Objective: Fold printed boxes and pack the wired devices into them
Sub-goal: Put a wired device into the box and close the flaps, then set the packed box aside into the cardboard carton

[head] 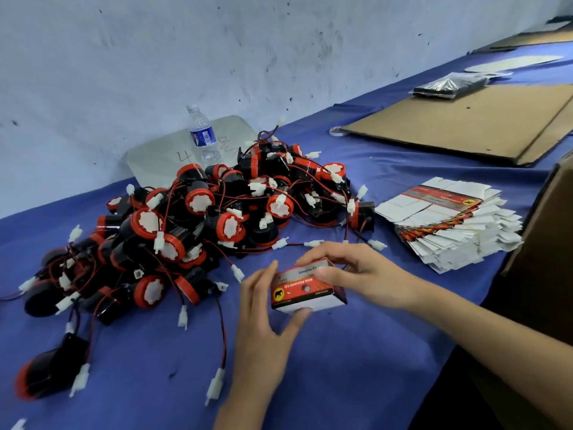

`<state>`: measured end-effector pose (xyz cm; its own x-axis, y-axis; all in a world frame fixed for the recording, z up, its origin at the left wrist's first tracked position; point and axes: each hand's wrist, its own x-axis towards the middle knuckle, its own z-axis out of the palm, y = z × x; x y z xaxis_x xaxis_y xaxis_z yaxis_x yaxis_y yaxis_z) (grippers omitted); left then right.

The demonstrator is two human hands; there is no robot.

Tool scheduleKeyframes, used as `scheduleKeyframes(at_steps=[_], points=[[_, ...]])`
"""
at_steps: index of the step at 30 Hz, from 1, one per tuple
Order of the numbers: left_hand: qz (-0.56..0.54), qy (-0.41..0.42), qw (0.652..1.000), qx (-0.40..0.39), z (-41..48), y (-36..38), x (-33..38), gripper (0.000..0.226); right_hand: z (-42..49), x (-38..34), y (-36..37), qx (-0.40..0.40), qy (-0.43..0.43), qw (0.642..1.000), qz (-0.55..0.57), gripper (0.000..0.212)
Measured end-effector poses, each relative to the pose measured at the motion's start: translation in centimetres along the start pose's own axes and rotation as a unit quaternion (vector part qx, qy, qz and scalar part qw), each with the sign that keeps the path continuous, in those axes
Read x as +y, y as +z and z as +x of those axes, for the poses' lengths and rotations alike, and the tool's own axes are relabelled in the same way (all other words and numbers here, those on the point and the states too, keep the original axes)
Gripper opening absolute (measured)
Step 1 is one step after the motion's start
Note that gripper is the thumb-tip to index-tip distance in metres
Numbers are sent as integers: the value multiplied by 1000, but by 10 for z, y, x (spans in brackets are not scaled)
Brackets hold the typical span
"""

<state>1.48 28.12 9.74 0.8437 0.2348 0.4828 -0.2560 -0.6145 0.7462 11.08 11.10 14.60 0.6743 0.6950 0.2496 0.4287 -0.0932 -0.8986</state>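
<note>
A small red printed box [305,290] with a yellow elephant mark is held just above the blue table [356,367], near the middle front. My left hand [266,318] grips its left end, thumb under the front edge. My right hand [350,271] holds its top and right side, fingers curled over the upper flap. A large heap of black and red wired devices [198,225] with white plugs lies to the left and behind. A fanned stack of flat printed boxes [449,221] sits at the right.
A water bottle [203,138] stands by the wall on a grey plate [155,153]. Flattened brown cardboard [465,125] and a black wrapped packet [449,85] lie at the back right. A brown carton's edge [545,243] rises at the right.
</note>
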Motion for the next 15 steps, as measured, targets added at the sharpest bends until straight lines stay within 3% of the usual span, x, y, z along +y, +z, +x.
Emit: scheduleKeyframes(at_steps=[4,7,10,15], points=[[-3,-19,1000,-9,-2,-1,-3,57,-13,5,4,-7,2,999,-51,55],[22,-4,1000,-19,-2,-1,-4,55,-16,6,5,3,-26,996,-87,64],[40,24,999,-21,-1,-1,-1,51,-17,7,7,18,-27,996,-89,56],[42,-3,999,-32,0,0,3,42,-12,8,6,36,-29,995,-90,44]])
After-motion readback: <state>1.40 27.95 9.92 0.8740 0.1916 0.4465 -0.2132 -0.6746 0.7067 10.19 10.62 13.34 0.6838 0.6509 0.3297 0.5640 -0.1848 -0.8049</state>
